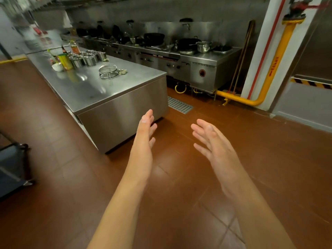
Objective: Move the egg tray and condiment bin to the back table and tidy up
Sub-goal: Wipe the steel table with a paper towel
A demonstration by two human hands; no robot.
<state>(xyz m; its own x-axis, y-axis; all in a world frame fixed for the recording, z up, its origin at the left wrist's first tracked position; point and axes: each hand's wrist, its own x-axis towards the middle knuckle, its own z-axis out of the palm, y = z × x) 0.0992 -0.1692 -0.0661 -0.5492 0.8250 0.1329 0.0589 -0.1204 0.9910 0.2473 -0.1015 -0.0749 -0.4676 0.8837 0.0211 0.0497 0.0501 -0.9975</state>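
Note:
My left hand (144, 139) and my right hand (211, 141) are held out in front of me over the brown tiled floor, palms facing each other, fingers straight, holding nothing. Ahead on the left stands a long steel table (100, 87). Far along its top sits a cluster of several steel condiment cups (86, 57), with bottles (74, 46) and a yellow-green canister (65, 61) beside them. No egg tray is visible.
A round wire strainer (108, 71) and a crumpled rag (122, 71) lie mid-table, a white bowl (57, 66) further left. A wok range (179, 49) lines the back wall. A floor drain grate (179, 105), a yellow pipe (276, 65) and a dark cart (12, 166) border the floor.

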